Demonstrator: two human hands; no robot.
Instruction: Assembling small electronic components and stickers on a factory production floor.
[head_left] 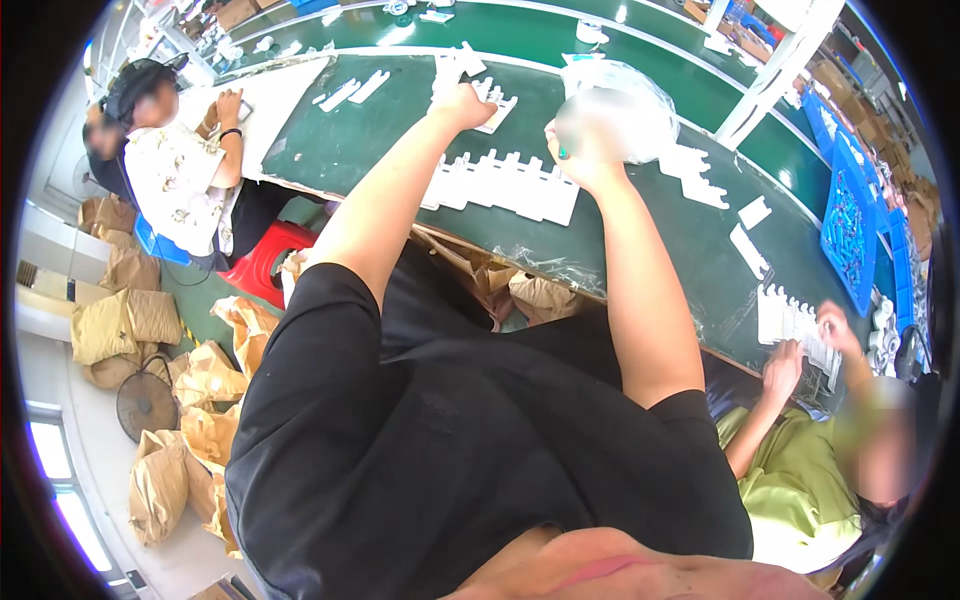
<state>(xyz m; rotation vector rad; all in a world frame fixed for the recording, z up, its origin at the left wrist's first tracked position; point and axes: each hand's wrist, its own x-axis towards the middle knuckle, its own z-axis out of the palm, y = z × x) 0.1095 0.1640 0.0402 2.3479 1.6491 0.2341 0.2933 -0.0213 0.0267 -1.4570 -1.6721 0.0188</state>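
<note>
My left hand (462, 108) reaches to the far side of the green table, its fingers curled at a group of flat white plastic pieces (494, 118) with notched edges. My right hand (596, 165) is raised beside a clear plastic bag (645, 110). A blur covers its fingers, so what they hold is hidden; a small green spot shows near the thumb. Between my forearms and nearer to me, a row of overlapping white plastic plates (505, 188) with small tabs lies on the table.
More white pieces lie left (362, 88) and right (692, 175) on the green table (400, 82). A co-worker in green (790, 480) handles similar pieces at right; another person (180, 170) sits at left. A blue bin (848, 225) holds small blue parts. Paper sacks (160, 480) and a fan (147, 405) stand behind left.
</note>
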